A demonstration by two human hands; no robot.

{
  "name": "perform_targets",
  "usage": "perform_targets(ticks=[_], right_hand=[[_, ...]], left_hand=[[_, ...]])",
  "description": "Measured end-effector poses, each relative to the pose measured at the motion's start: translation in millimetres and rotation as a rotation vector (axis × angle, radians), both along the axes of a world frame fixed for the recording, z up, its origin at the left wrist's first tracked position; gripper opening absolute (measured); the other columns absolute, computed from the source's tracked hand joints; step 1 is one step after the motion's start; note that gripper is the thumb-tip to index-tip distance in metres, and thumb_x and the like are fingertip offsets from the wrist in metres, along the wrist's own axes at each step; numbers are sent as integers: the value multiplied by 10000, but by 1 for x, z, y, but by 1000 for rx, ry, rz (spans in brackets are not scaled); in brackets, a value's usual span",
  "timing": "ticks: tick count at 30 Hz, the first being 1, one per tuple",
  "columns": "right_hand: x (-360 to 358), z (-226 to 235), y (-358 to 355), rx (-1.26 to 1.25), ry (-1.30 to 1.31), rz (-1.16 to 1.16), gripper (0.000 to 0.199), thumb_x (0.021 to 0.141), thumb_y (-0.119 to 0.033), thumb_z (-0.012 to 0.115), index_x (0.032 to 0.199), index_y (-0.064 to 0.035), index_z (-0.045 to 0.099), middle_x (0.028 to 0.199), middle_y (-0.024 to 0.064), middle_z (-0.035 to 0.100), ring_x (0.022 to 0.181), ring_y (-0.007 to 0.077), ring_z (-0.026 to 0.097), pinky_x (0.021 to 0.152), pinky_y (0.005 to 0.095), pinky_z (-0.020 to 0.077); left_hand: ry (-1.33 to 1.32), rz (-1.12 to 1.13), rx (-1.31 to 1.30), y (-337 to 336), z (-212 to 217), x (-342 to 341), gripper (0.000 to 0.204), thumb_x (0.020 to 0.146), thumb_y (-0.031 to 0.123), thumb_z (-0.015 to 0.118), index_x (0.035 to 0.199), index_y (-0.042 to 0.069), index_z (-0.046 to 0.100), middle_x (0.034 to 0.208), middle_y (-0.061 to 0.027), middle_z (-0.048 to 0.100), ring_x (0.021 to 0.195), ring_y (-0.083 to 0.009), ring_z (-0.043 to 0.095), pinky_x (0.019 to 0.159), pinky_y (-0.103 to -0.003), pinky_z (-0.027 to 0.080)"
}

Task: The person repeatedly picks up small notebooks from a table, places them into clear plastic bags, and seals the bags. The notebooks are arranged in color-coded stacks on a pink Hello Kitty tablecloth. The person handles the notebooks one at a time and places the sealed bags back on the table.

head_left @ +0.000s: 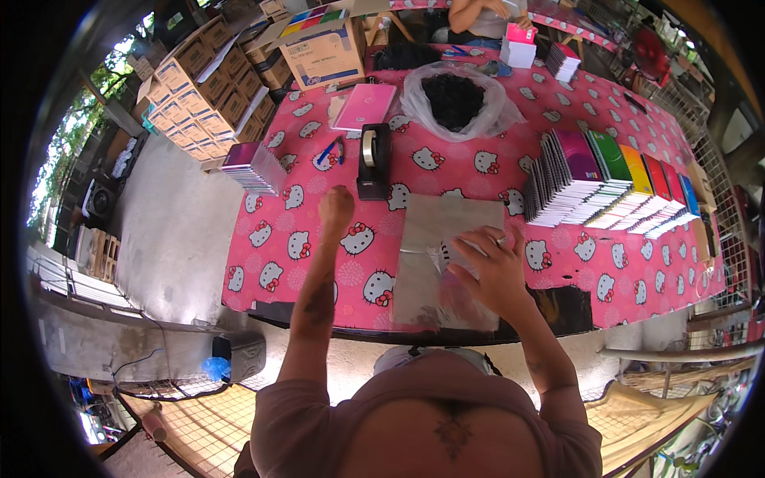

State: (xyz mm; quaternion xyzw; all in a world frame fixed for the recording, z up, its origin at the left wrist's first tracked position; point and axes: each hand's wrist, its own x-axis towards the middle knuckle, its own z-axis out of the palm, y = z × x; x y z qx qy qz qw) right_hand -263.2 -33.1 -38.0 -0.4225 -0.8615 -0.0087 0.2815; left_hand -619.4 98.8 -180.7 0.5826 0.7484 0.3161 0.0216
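Note:
My left hand is closed above the pink tablecloth, just left of and nearer than the black tape dispenser. Its fingertips are hidden, so whether anything is pinched in them does not show. Over a greyish-beige board my right hand is open, its fingers spread and slightly bent. Beneath that hand lies a shiny clear plastic wrapper; its contents are partly covered and blurred.
Stacked spiral notebooks in several colours stand at right. A small notebook stack is at left. Beyond lie pens, a pink notebook and a plastic bag of black material. A person sits opposite; cartons are piled far left.

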Motion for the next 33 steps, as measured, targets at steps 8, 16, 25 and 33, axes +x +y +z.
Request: perform_targets(ticks=[8,16,25,33], right_hand=[[-13,-4,6,-123,-9,46,320,764,-325,756,1042,-169,721,931,-27,675,1024,184,586,1057,508,247],[10,-2,12,-143,127,-5,401,727,-392,786,1071,-200,716,1007,21,635,1075,211,576,1038,512,280],[63,-93,41,-245,67,347,611,674,-365,838,1229,-186,655,1419,146,442,1379,310,387,1106,611,261],[58,-105,40,-311,326,405,620,770,-364,788,1317,-137,604,1538,196,270,1413,352,323,1138,540,260]], left_hand=[[-783,-1098,-209,-80,90,105,218,887,-21,663,1103,8,682,1008,-74,687,945,-153,641,835,-302,505],[-278,-1133,40,-74,115,121,188,798,60,751,966,144,756,1281,-90,531,1173,-259,494,957,-395,425],[25,-1085,254,-53,101,173,125,771,118,752,878,180,732,1461,-109,397,1305,-370,388,1055,-518,342],[-111,-803,172,-56,74,204,557,728,239,810,1239,164,601,1508,-222,327,1325,-419,398,1065,-525,356]])
